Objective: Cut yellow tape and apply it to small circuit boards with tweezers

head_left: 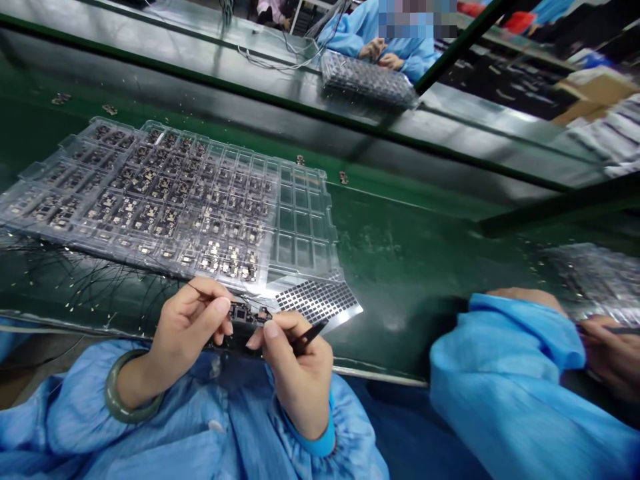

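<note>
Between my two hands, just above the bench's front edge, is a small dark circuit board (243,312). My left hand (193,327) pinches its left end between thumb and fingers. On the right end, the thumb and forefinger of my right hand (295,360) close on the board. A dark, pen-like tool (311,335), perhaps tweezers, also rests in the right hand and points up to the right. Behind the hands lies a sheet of small black stickers (320,300). Clear plastic trays (300,227) stand beyond, their left compartments filled with similar boards.
Thin black wires (100,283) spread along the trays' near edge. Loose boards (343,177) lie behind the trays on the green bench (400,260). At right, a co-worker's blue sleeve (505,353) reaches beside another tray (595,273). Across the frame, another person (400,47) works over stacked trays (367,77).
</note>
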Action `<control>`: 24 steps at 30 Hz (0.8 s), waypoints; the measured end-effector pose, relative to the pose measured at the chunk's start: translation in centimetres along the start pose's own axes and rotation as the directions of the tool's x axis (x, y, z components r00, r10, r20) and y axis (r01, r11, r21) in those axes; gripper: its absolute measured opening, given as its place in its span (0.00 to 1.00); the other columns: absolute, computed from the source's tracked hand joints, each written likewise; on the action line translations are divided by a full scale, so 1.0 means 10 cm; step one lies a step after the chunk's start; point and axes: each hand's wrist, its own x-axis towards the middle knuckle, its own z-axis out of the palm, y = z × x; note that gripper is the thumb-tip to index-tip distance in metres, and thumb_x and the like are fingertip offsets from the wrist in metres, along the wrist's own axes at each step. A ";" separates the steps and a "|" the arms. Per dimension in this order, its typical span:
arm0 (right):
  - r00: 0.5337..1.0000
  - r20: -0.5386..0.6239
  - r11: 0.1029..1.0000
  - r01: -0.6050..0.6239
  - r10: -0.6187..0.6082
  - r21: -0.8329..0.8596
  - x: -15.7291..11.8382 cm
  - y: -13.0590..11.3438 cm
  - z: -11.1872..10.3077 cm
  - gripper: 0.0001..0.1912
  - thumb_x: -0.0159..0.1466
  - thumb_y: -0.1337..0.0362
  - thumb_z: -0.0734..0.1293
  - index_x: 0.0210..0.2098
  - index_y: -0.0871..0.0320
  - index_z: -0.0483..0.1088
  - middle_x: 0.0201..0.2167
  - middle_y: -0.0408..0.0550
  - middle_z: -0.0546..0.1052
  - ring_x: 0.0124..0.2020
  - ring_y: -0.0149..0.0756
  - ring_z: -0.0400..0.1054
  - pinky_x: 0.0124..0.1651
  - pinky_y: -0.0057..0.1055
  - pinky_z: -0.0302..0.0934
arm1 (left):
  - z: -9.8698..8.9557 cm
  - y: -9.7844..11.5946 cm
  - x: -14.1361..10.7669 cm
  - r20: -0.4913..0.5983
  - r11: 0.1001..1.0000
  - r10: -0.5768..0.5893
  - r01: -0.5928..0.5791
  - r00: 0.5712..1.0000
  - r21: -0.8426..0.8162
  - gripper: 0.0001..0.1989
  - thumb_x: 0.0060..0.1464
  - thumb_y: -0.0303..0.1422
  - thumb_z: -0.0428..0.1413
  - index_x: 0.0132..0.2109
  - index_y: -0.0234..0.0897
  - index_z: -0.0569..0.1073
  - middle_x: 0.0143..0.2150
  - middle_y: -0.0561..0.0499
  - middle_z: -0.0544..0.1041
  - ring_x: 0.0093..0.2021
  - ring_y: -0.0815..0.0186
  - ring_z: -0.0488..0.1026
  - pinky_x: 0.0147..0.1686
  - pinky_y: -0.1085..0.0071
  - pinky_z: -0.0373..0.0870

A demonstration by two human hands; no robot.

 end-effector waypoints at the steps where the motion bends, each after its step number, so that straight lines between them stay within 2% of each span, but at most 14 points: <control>1: 1.000 -0.004 1.000 -0.004 0.004 0.001 0.00 0.00 0.00 0.12 0.65 0.57 0.68 0.27 0.55 0.75 0.22 0.45 0.79 0.27 0.37 0.73 0.32 0.32 0.67 | 0.00 0.00 0.00 0.001 1.000 -0.004 0.004 1.000 0.000 0.08 0.61 0.37 0.58 0.38 0.37 0.72 0.25 0.54 0.75 0.22 0.73 0.70 0.21 0.79 0.69; 11: 0.999 -0.033 0.996 -0.028 0.031 0.090 -0.03 0.04 0.05 0.09 0.64 0.58 0.70 0.29 0.54 0.77 0.21 0.43 0.78 0.24 0.35 0.71 0.29 0.31 0.65 | -0.05 0.05 -0.01 -0.015 0.992 -0.066 0.067 0.998 0.109 0.11 0.59 0.39 0.59 0.35 0.35 0.72 0.21 0.55 0.74 0.18 0.74 0.69 0.18 0.80 0.67; 14: 0.991 -0.121 0.988 0.079 -0.064 0.132 0.05 -0.01 -0.11 0.09 0.62 0.56 0.70 0.31 0.54 0.80 0.17 0.42 0.74 0.17 0.31 0.64 0.22 0.28 0.58 | -0.06 0.08 -0.01 0.025 0.990 -0.050 0.047 0.998 0.135 0.11 0.59 0.39 0.59 0.34 0.36 0.73 0.21 0.55 0.73 0.19 0.73 0.70 0.18 0.79 0.68; 16: 0.963 -0.239 0.970 0.166 -0.121 0.177 0.14 -0.04 -0.30 0.13 0.61 0.52 0.69 0.33 0.53 0.80 0.18 0.42 0.73 0.17 0.30 0.61 0.21 0.28 0.57 | -0.08 0.09 -0.02 0.063 0.990 -0.027 0.018 0.998 0.138 0.10 0.60 0.38 0.58 0.34 0.36 0.73 0.22 0.55 0.73 0.20 0.72 0.70 0.20 0.79 0.68; 19: 0.923 -0.376 0.968 0.160 -0.076 0.196 0.23 -0.02 -0.58 0.17 0.62 0.48 0.66 0.31 0.53 0.79 0.25 0.45 0.76 0.25 0.33 0.70 0.29 0.30 0.67 | -0.11 0.09 -0.02 0.161 0.978 0.018 -0.051 0.987 0.202 0.07 0.60 0.33 0.57 0.33 0.37 0.73 0.26 0.54 0.74 0.24 0.71 0.71 0.23 0.77 0.70; 22: 0.921 -0.389 0.987 0.073 -0.011 0.145 0.21 0.09 -0.75 0.20 0.64 0.45 0.66 0.30 0.55 0.76 0.25 0.43 0.78 0.24 0.31 0.72 0.30 0.29 0.70 | -0.08 0.09 0.00 0.323 0.932 0.004 -0.121 0.946 0.342 0.05 0.60 0.28 0.55 0.35 0.38 0.74 0.30 0.53 0.76 0.29 0.70 0.75 0.30 0.76 0.73; 24: 0.932 -0.364 0.999 0.017 0.001 0.046 0.18 0.19 -0.76 0.17 0.63 0.47 0.69 0.32 0.55 0.75 0.28 0.43 0.79 0.24 0.31 0.73 0.32 0.31 0.73 | -0.03 0.09 0.03 0.409 0.895 -0.033 -0.155 0.912 0.419 0.05 0.60 0.27 0.54 0.37 0.39 0.75 0.33 0.52 0.79 0.33 0.69 0.77 0.33 0.76 0.73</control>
